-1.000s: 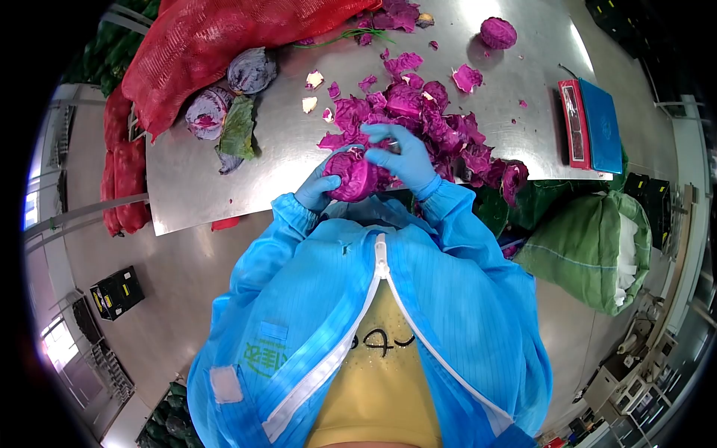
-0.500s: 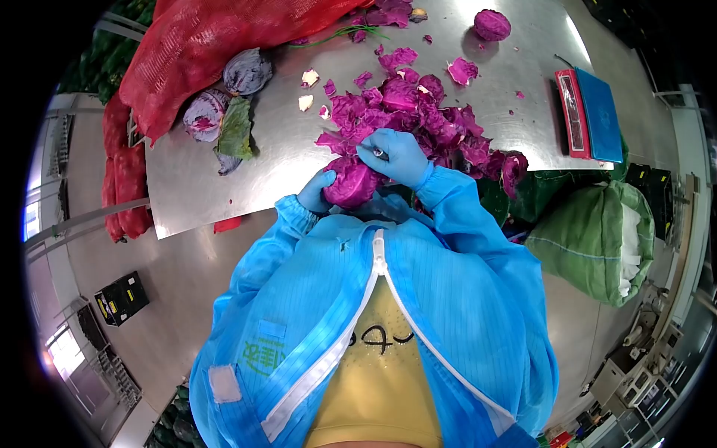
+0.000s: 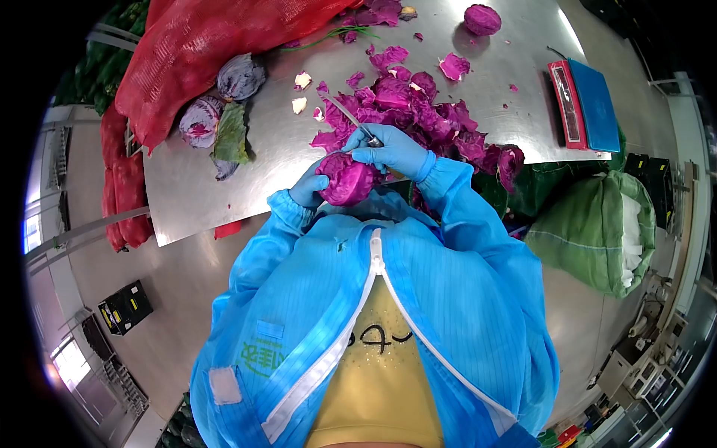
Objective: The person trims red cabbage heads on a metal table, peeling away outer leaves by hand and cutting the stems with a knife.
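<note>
My left hand (image 3: 308,187), in a blue glove, is closed round the left side of a peeled red cabbage (image 3: 346,180) at the table's front edge. Just above the cabbage, my right hand (image 3: 390,151), also gloved, grips a knife (image 3: 345,113) by its handle. The blade points up and to the left over the table. Beyond my hands lies a pile of loose purple leaves (image 3: 418,104). Two unpeeled cabbages, one upper (image 3: 240,77) and one lower (image 3: 200,122), rest at the left beside a greenish outer leaf (image 3: 231,134).
A red mesh sack (image 3: 202,56) covers the back left of the metal table (image 3: 187,194). One peeled cabbage (image 3: 482,20) sits at the back. Red and blue folders (image 3: 594,104) lie at the right edge. A green sack (image 3: 590,231) stands to the right, a black crate (image 3: 125,307) on the floor.
The knife's blade has swung into plain view, pointing up and left, and my right hand has turned with it. My left hand and the cabbage have shifted slightly left. The view has moved a little.
</note>
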